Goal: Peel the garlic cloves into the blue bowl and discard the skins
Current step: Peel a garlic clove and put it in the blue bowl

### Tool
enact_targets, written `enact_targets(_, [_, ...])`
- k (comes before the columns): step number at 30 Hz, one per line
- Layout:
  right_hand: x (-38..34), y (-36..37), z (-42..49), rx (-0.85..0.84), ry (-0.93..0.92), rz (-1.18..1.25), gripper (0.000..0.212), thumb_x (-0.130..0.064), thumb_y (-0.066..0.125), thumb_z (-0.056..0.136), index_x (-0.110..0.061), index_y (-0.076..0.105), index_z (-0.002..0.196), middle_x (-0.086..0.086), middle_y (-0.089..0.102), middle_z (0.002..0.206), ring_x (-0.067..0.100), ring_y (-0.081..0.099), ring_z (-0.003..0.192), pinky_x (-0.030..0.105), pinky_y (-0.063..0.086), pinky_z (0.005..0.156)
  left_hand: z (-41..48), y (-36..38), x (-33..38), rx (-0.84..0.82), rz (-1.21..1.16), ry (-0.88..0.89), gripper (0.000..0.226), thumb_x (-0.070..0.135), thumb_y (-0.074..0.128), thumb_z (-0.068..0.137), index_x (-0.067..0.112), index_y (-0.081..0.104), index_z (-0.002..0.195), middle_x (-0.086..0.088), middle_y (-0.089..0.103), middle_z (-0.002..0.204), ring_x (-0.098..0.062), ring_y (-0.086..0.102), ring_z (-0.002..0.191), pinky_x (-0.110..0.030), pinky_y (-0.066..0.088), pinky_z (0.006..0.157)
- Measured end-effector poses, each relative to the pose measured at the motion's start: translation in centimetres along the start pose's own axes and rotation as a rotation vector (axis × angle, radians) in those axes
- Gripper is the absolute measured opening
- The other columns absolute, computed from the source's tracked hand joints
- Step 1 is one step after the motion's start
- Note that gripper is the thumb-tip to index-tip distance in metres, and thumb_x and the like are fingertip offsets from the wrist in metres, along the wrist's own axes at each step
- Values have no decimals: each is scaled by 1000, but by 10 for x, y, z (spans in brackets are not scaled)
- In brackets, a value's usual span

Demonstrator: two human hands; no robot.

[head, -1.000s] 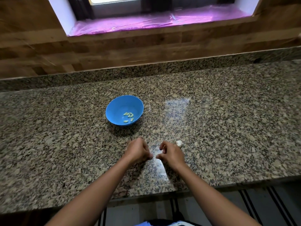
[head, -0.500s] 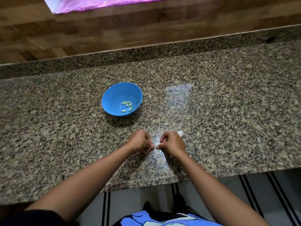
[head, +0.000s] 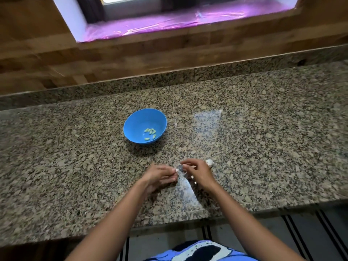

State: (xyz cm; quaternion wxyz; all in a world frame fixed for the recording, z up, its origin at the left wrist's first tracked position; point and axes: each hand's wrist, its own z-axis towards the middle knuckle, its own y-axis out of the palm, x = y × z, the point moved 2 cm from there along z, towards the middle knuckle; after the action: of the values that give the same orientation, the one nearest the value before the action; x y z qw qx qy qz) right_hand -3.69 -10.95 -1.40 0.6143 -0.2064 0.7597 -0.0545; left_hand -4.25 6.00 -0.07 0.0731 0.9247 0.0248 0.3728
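Overall: one head view, looking forward and down across a kitchen counter toward a window.
Surface: a polished granite countertop (head: pixel 263 147), speckled brown and grey, spans the full width; its front edge crosses the lower part of the view.
Glare: a pale reflection (head: pixel 207 119) lies on the stone right of the bowl; a second runs between the forearms to the front edge.
Upstand: a low strip of the same granite (head: pixel 169 80) backs the countertop.
Wall: a wooden wall (head: pixel 131 57) of brown blocks rises above the upstand.
Window recess: white-sided, its sill covered by shiny pink film (head: pixel 169 23).
Floor: grey floor (head: pixel 263 234) below the counter edge, crossed by dark stripes (head: pixel 325 228) at lower right.
Blue bowl (head: pixel 131 125): upright on the countertop, left of centre, well beyond both hands.
Peeled cloves (head: pixel 150 133): a few pale yellow-green pieces on the bowl's bottom.
Left hand (head: pixel 160 176): fingers curled, fingertips pinching a small pale garlic clove (head: pixel 176 169) above the countertop.
Right hand (head: pixel 197 171): fingers curled, forefinger and thumb drawn together just beside that clove; blur hides whether they grip it.
Second garlic piece (head: pixel 209 162): white, on the countertop just behind the right hand, partly hidden.
Garment: blue printed cloth (head: pixel 197 251) at the bottom edge.
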Motion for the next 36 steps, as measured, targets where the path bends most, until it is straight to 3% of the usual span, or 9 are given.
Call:
enact_targets(3, [-6, 5, -8, -26, -105, 27, 18, -10, 65, 85, -23, 70, 96, -11, 67, 95, 2, 62, 90, 24, 52, 84, -2, 7, -9, -40, -193, 3, 19, -1, 61, 86, -11, 64, 102, -24, 68, 97, -24, 69, 79, -28, 59, 70])
enact_targets(6, [-6, 5, -12, 30, -143, 17, 21, -8, 68, 81, -28, 69, 87, -20, 65, 86, -9, 60, 82, 19, 52, 79, -4, 7, -14, -38, -195, 3, 20, 7, 65, 83, -7, 67, 98, -19, 71, 86, -21, 68, 70, -24, 58, 61])
enact_targets(10, [-8, 5, -12, 78, -174, 1, 12, -13, 72, 78, -19, 73, 88, -17, 67, 80, -3, 64, 76, 21, 54, 74, -7, 11, -15, 37, -182, 122, 23, 9, 69, 80, -3, 69, 99, -16, 71, 87, -20, 68, 70, -23, 58, 63])
enact_targets(15, [-5, 7, -12, 154, -72, 102, 9, -13, 73, 78, -20, 73, 83, -9, 71, 79, 9, 68, 74, 30, 57, 73, -15, 16, -10, 115, -63, 346, 21, 1, 72, 76, 2, 70, 97, -16, 72, 92, -25, 70, 81, -25, 58, 71])
enact_targets(22, [-5, 8, -11, 137, -61, 125, 13, -15, 70, 82, -12, 73, 93, -6, 71, 83, 7, 65, 73, 30, 56, 73, -12, 17, -12, 129, -40, 385, 18, 1, 63, 86, -2, 68, 104, -18, 72, 90, -20, 69, 76, -25, 58, 71])
enact_targets(26, [-5, 9, -12, 125, -37, 146, 8, -19, 69, 82, -18, 74, 89, -2, 73, 85, 13, 68, 79, 33, 56, 76, -12, 17, -12, 136, 33, 456, 20, -2, 61, 86, 1, 67, 105, -18, 71, 91, -21, 69, 75, -25, 58, 69])
enact_targets(29, [-9, 10, -15, 134, 17, 239, 10, -18, 69, 82, -26, 72, 77, -3, 72, 75, 12, 65, 69, 29, 54, 67, -13, 18, -13, 127, 217, 559, 24, -4, 62, 85, 2, 67, 107, -8, 72, 89, -14, 69, 76, -22, 57, 70])
enact_targets(32, [-10, 9, -16, 109, 73, 307, 7, -14, 68, 82, -19, 73, 79, 1, 71, 75, 9, 62, 67, 23, 49, 63, -15, 19, -16, 126, 390, 631, 29, 3, 68, 83, 14, 68, 109, 5, 71, 94, -7, 69, 85, -21, 56, 75])
enact_targets(36, [-13, 9, -19, 72, 129, 374, 12, -10, 65, 84, -1, 71, 91, 7, 68, 77, 8, 58, 63, 13, 44, 52, -14, 16, -16, 114, 213, 608, 20, 3, 70, 79, 9, 72, 98, -2, 73, 95, -16, 70, 88, -25, 57, 74])
